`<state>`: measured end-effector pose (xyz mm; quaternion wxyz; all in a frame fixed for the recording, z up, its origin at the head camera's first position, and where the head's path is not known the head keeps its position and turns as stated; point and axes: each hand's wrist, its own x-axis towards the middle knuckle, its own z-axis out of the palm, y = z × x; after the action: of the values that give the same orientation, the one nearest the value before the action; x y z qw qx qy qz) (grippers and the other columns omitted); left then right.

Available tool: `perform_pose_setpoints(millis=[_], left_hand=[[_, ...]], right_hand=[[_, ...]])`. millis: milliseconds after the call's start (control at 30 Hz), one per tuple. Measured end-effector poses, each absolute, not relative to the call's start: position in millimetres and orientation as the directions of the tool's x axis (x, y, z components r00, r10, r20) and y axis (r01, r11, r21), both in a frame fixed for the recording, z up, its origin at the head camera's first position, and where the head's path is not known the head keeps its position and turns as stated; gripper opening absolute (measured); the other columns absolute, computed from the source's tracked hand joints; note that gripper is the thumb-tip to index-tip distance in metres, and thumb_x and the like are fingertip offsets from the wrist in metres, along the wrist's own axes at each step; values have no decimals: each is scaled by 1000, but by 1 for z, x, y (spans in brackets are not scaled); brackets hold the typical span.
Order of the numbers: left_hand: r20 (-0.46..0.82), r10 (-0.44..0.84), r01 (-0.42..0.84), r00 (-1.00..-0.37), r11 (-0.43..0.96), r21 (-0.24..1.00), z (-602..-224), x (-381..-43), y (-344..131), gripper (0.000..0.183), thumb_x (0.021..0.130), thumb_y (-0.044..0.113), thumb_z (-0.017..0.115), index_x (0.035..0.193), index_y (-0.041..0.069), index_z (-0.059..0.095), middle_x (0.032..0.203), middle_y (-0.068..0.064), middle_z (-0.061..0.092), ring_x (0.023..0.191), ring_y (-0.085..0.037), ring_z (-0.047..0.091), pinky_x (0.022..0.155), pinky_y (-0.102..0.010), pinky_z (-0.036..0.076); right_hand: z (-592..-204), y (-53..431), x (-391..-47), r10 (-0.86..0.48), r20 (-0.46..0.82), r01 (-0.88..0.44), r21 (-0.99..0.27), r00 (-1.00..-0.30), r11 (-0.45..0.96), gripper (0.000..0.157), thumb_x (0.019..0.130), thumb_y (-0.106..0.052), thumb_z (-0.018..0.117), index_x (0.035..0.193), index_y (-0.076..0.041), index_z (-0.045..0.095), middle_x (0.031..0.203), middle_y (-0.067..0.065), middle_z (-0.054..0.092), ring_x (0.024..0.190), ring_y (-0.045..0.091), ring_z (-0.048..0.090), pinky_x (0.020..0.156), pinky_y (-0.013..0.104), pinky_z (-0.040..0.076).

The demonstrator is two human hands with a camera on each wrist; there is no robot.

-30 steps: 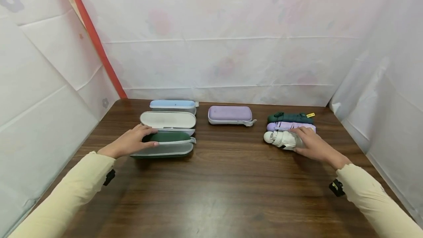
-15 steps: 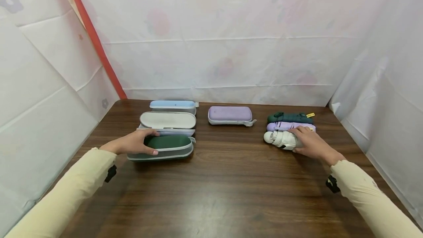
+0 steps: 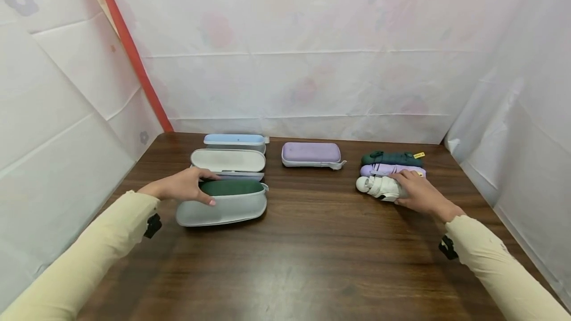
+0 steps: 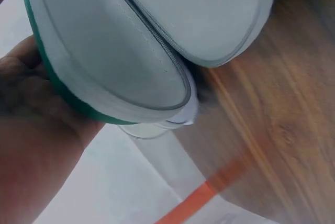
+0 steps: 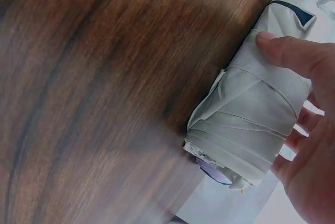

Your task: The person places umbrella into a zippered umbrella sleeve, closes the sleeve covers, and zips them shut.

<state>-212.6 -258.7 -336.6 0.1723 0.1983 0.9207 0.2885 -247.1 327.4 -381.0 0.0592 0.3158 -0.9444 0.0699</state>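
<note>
My left hand [image 3: 189, 186] grips the dark green lid of a zip case [image 3: 227, 209], fingers on its outer side. The case stands open at the left, its pale grey lining facing me. In the left wrist view both lined halves of the case [image 4: 104, 51] spread apart, and the zip runs between them. At the right of the table, my right hand [image 3: 419, 193] holds the near end of a white folded umbrella [image 3: 381, 188], which lies on the wood. The right wrist view shows thumb and fingers on either side of this umbrella [image 5: 241, 114].
Behind the green case are an open case with a whitish lining [image 3: 227, 161] and a light blue case [image 3: 234, 139]. A closed purple case [image 3: 311, 153] sits at the back middle. Beyond the white umbrella lie a lilac umbrella [image 3: 392, 169] and a dark green umbrella [image 3: 392, 159].
The green case came nearly closed half a second ago, and now gapes with its grey lower half tipped toward me. My right hand keeps its hold on the white umbrella.
</note>
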Motion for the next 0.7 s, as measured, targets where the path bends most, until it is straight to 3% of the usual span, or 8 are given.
perform_pose_setpoints(millis=[467, 700], left_hand=[[-155, 529, 318, -835, 692, 649, -318, -224, -207, 66, 79, 34, 78, 130, -2, 55, 110, -7, 60, 90, -21, 52, 76, -36, 45], [-112, 549, 365, -828, 680, 636, -315, -236, -169, 67, 79, 36, 77, 132, 2, 54, 132, -11, 52, 118, -24, 49, 95, -43, 41]], right_hand=[[-384, 331, -248, -585, 178, -605, -89, -791, 791, 63, 70, -7, 82, 124, 8, 53, 113, 24, 54, 103, 41, 52, 84, 56, 42], [-386, 328, -249, -587, 184, -608, -93, -789, 788, 63, 70, -8, 81, 124, 8, 53, 113, 24, 54, 104, 41, 52, 84, 57, 42]])
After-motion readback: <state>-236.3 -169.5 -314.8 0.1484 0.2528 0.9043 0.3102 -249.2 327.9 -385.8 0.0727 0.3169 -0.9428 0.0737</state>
